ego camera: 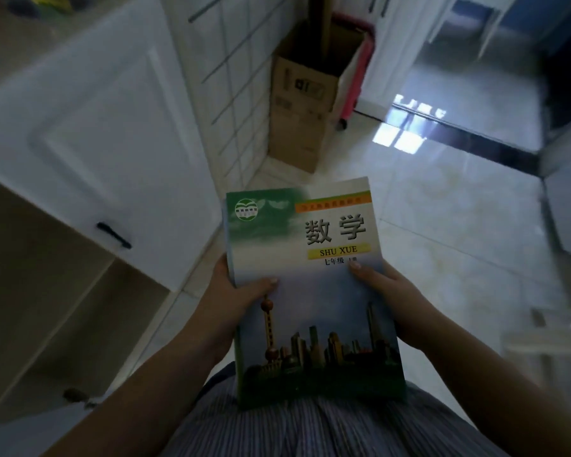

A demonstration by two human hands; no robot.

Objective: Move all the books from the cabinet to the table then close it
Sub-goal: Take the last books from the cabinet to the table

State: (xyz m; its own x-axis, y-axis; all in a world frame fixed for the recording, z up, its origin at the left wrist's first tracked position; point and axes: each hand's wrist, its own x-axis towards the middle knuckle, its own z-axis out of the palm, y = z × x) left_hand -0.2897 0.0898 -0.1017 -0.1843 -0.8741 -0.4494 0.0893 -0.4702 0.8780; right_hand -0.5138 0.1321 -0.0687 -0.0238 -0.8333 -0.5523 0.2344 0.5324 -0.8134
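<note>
Your left hand and right hand clamp the sides of a book, thumbs pressed flat on its cover, its near edge resting against your striped shirt. The book is out of the cabinet, whose white door hangs open just to your left; no table is in view. The glossy paperback cover looks slick and thin, so a loose thumb grip could let it slide or bend. The open door's corner sits near your left arm and could catch it. The polished tile floor gleams beyond, a cardboard box against the wall.
</note>
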